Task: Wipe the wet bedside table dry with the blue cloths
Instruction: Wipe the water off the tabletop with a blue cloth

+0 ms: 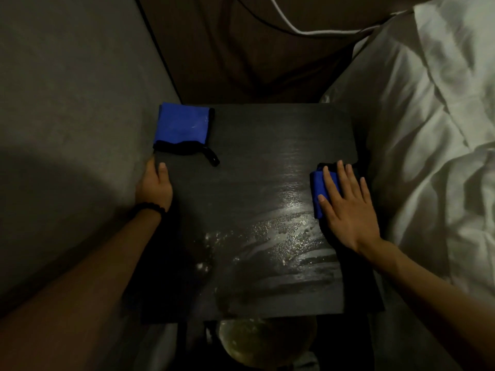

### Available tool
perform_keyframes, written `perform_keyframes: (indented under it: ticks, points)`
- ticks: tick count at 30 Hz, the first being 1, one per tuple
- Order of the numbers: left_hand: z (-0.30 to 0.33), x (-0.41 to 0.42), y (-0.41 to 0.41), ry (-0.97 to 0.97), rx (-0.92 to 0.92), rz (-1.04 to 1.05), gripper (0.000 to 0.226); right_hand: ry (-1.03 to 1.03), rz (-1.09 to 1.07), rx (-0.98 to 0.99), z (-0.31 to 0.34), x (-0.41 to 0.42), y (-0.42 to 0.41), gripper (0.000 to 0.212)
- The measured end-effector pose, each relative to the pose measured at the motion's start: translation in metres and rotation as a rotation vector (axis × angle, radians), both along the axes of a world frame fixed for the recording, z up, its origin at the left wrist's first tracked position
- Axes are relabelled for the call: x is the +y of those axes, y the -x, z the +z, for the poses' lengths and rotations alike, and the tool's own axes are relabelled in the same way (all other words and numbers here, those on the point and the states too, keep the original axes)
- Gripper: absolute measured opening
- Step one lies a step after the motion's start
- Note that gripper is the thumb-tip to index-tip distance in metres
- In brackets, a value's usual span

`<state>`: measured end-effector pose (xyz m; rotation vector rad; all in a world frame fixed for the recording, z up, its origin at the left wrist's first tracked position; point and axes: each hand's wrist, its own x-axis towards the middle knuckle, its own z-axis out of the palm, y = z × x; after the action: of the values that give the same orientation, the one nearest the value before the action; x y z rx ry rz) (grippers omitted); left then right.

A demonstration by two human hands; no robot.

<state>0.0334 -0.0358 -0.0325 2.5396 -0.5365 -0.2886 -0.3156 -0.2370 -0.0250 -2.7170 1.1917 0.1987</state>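
So on my feed the dark bedside table (249,162) fills the middle of the shot, and it's pretty dim in there. Surroundings first: white rumpled bedding (434,129) is bunched up right against the table's right edge, a grey wall (75,89) runs close along the left edge, and behind the table there's a brown padded panel (241,49) with a white cable (292,25) and a thin dark one draped over it. Something round and shiny (262,341) sits below the front edge, can't tell what it is. Nothing is actually sitting in the wiping path on the top itself.

Water film and droplets (289,236) glint across the near right half of the table; the far part looks duller.

One blue cloth (182,127), folded with a black trim and a little black loop, lies on the far left corner, not touched by anything. The second blue cloth (322,194) is at the right edge under the right hand (345,207), which presses flat on it, fingers straight and spread apart.

The left hand (155,186) grips the table's left edge, thumb on top, other fingers curled over the side out of sight. Dark beaded bracelet (150,207) on that wrist.

No readable writing or logos on anything, too dark and blurry anyway.
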Motion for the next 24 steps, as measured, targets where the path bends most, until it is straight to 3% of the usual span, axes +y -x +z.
perform_keyframes:
  ticks: [16, 24]
  points:
    - [0.007, -0.001, -0.002, 0.014, 0.159, 0.018, 0.051, -0.015, -0.137, 0.022, 0.002, 0.063, -0.009, 0.066]
    - [0.011, -0.001, -0.005, 0.088, 0.419, 0.028, 0.052, -0.037, -0.062, -0.002, 0.001, 0.113, -0.042, 0.065]
